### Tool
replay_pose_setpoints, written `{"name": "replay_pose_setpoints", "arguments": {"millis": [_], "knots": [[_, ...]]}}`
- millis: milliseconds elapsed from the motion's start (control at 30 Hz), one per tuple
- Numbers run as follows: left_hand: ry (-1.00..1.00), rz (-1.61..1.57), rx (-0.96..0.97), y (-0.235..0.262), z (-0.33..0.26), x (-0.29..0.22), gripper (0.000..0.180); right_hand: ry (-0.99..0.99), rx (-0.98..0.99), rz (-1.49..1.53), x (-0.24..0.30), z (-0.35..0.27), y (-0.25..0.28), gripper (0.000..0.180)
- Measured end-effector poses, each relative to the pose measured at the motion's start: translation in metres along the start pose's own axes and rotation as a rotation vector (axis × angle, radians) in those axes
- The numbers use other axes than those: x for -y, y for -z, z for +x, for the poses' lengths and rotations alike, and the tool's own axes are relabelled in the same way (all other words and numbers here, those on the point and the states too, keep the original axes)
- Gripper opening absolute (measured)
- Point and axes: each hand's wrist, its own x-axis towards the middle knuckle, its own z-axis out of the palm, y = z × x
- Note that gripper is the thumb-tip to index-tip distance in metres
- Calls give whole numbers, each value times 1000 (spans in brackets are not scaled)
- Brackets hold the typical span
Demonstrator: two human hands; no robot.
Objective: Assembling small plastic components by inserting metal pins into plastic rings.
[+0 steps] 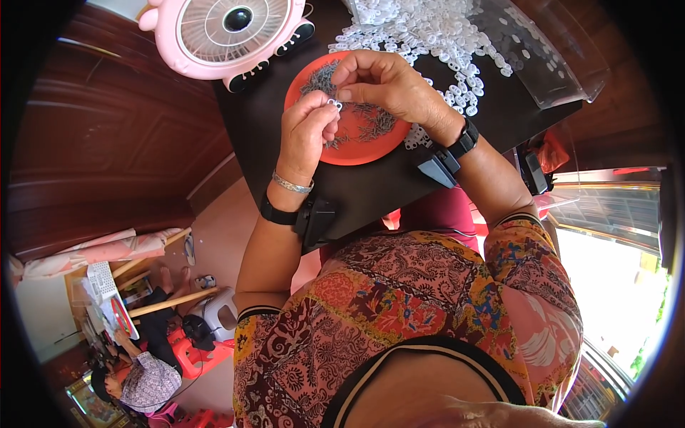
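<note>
My left hand [303, 137] pinches a small white plastic piece with holes [334, 105] between thumb and fingertips. Close beside it, my right hand [394, 87] is closed, thumb against fingers; whatever sits in that pinch is too small to make out. Both hands hover over a round orange-red plate [349, 154]. Small grey screw-like parts [379, 125] lie in loose heaps on the plate, partly covered by my hands. Behind and to the right spreads a large pile of white plastic pieces [446, 39] like the held one.
A pink fan [235, 36] stands at the far left of the dark table [246, 135]. A transparent plastic box [560, 71] lies at the far right, with a few white pieces in it. At lower left, another person [150, 381] sits near a red stool [196, 357].
</note>
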Motion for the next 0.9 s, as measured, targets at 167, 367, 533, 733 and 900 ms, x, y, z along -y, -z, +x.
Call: {"name": "replay_pose_setpoints", "arguments": {"millis": [167, 367, 533, 733, 900], "knots": [[0, 2, 5, 0, 0, -1, 16, -21, -40, -17, 0, 0, 1, 15], [-4, 2, 10, 0, -1, -1, 15, 4, 2, -9, -2, 1, -1, 13], [9, 9, 15, -2, -1, -3, 16, 4, -1, -58, -1, 0, -2, 11], [-11, 47, -14, -7, -3, -2, 17, 34, 2, -178, 0, -1, -1, 9], [-7, 84, -38, -10, -5, 2, 17, 54, 11, -260, 3, -2, -2, 7]]}}
